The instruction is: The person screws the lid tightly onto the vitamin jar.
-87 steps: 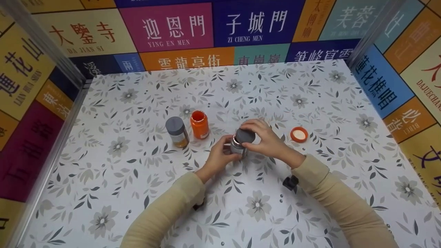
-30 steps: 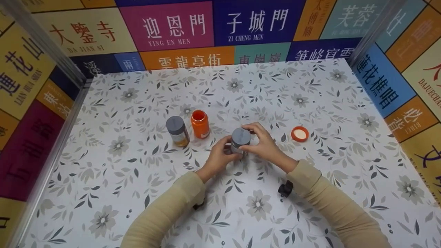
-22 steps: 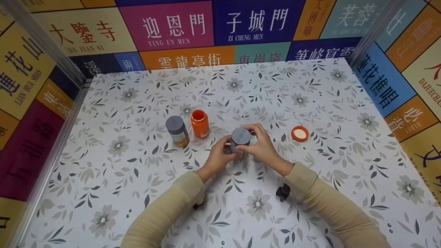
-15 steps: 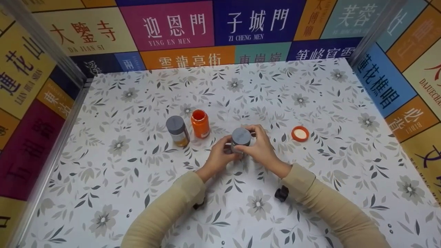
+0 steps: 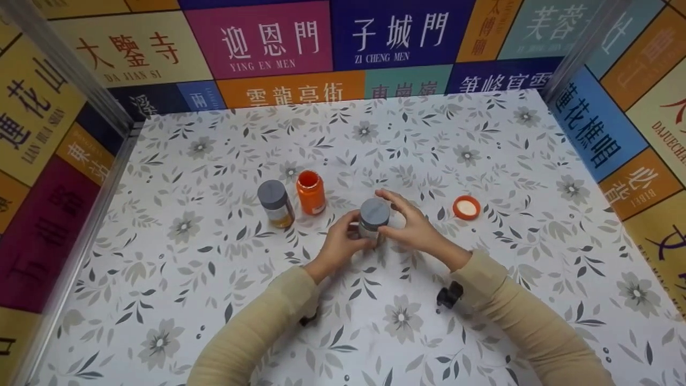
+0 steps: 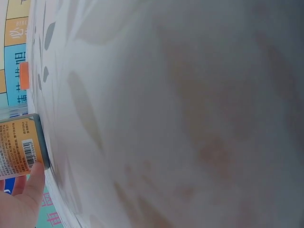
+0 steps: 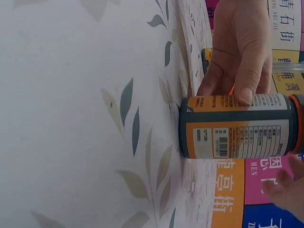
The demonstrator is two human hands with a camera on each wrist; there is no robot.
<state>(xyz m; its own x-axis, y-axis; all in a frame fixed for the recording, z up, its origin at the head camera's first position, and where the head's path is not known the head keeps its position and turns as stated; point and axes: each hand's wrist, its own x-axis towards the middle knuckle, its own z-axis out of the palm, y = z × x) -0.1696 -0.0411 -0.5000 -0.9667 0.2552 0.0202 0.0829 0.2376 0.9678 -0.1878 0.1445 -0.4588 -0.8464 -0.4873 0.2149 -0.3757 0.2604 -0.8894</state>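
Observation:
A grey supplement bottle (image 7: 237,126) with an orange and white label stands upright, a grey screw lid (image 5: 374,213) on top. My left hand (image 5: 340,244) grips its body from the left, thumb on the label in the right wrist view. My right hand (image 5: 420,228) is spread around the lid, thumb at its near right edge and straighter fingers past its far side. Left of them stand an open orange bottle (image 5: 312,198) and a second grey-lidded bottle (image 5: 278,206). To the right an orange lid (image 5: 466,207) lies with its pale inside up.
A white table (image 5: 225,321) with a grey leaf and flower pattern lies under everything. Colourful panels (image 5: 268,40) with large characters border it at the back and both sides. A small black device (image 5: 450,295) sits under the right sleeve.
The grey lid, earlier tilted in my right hand, now sits level on the bottle. My right hand turned clockwise around it, then swung back with fingers loosened. My left hand stayed put.

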